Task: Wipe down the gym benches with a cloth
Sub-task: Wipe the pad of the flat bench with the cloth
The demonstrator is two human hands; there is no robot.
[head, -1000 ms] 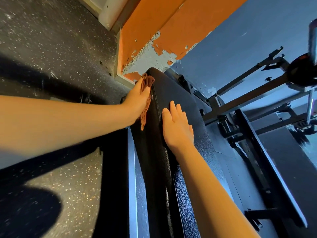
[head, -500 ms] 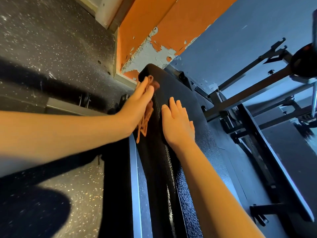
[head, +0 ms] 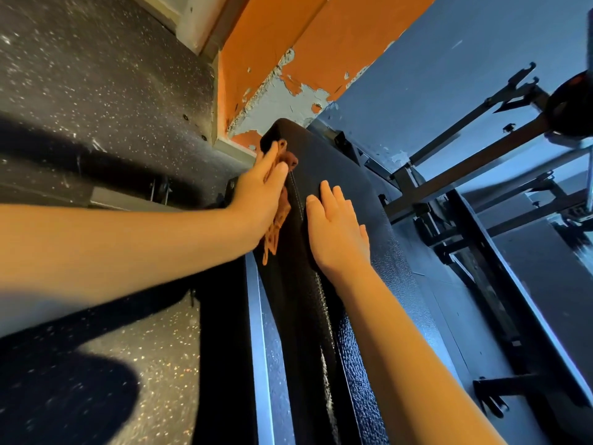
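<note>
Flatter than a second ago, the left hand (head: 256,200) presses the cloth (head: 276,231) open-fingered against the bench (head: 337,155) side edge. The right hand (head: 337,232) rests flat on top. Firm, overlapping strokes suit.

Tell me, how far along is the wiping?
Done: hard to judge; a glossy streak on the near bench pad may be fresh wiping. In hand: the left hand presses the brown cloth against the pad's left side near its far end, the right hand rests flat on top. Left: probably the top; other benches are out of view.
</note>
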